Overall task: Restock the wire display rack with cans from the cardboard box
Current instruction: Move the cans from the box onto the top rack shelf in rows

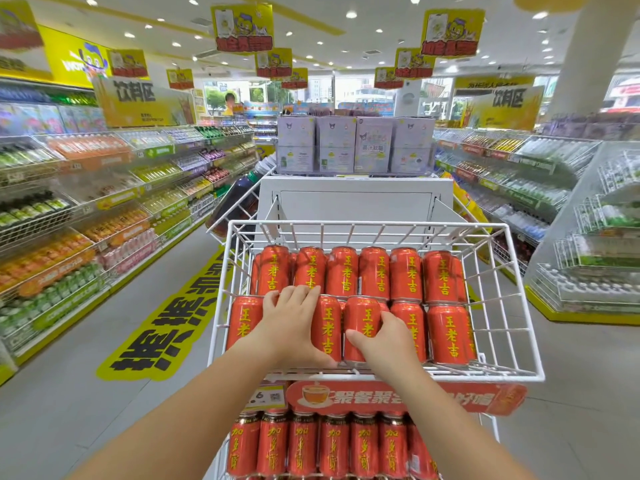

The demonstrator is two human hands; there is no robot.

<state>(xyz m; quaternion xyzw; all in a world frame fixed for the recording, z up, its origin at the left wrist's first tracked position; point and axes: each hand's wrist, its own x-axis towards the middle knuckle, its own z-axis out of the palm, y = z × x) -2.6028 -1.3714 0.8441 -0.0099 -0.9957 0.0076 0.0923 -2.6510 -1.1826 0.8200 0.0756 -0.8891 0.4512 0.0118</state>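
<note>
A white wire display rack (516, 299) stands straight ahead with two rows of red cans with yellow lettering in its top basket. My left hand (291, 320) wraps over a front-row can, which it mostly hides, its thumb next to the neighbouring can (327, 327). My right hand (384, 337) grips another front-row red can (362, 317) from the right side, thumb across its lower front. A lower tier holds another row of red cans (332, 445). No cardboard box is in view.
A red promotional sign (467, 398) hangs under the top basket. Behind the rack stands a white panel (356, 209) with purple boxes (353, 143) on top. Drink shelves (86, 209) line the left aisle; more shelves (519, 174) and a wire rack (602, 237) stand right.
</note>
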